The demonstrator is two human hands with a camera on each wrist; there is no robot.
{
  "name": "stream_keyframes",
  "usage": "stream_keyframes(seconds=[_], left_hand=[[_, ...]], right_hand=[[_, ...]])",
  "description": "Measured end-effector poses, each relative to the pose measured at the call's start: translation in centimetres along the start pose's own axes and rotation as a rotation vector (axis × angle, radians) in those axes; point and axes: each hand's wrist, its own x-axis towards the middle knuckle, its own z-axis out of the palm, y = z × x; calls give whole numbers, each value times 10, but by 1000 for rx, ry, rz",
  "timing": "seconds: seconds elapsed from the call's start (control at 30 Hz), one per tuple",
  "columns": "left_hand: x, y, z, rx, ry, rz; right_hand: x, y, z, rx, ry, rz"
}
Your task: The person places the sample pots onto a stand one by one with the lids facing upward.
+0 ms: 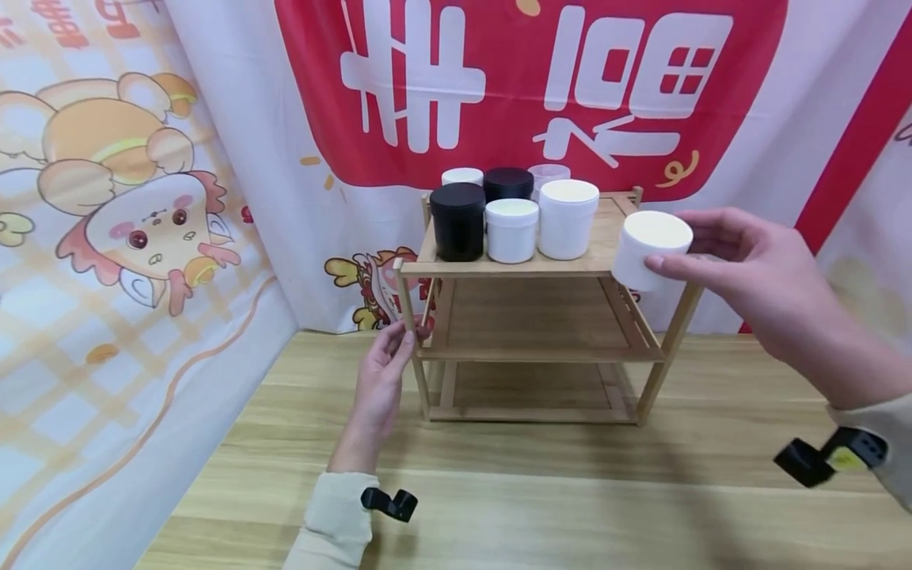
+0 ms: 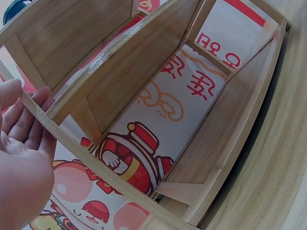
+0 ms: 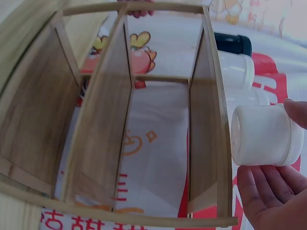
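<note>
My right hand (image 1: 773, 289) holds a white lidded jar (image 1: 634, 261) between thumb and fingers, just in front of the top shelf's right end. In the right wrist view the same jar (image 3: 264, 136) appears sideways, with fingers (image 3: 268, 187) along one side of it. A three-tier wooden rack (image 1: 541, 354) stands ahead of me. My left hand (image 1: 378, 380) grips its left front post, thumb in front; in the left wrist view the fingers (image 2: 33, 124) pass behind that post. On the top shelf sit a black jar (image 1: 458, 226), a short white jar (image 1: 511, 233) and a taller white jar (image 1: 568, 222).
Behind the front row are another white jar (image 1: 461, 176), another black jar (image 1: 508, 184) and a translucent purplish container (image 1: 549, 174). A printed cloth (image 1: 299, 103) hangs behind the rack and along the left. The rack rests on a wood-grain surface (image 1: 513, 491).
</note>
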Motion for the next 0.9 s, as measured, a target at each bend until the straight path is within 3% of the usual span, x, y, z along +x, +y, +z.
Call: stream_keyframes(seconds=[0.4,0.67,0.9], left_hand=[[-1,-2,-3,-3,-2,-8],[1,-4,-1,-29,2,16],[2,-3,-1,-16,6,5]], right_hand=[[40,-6,10,-27,-11,87],[51,-4,15,6,-3,101],[56,-6,17,-34,-11,112]])
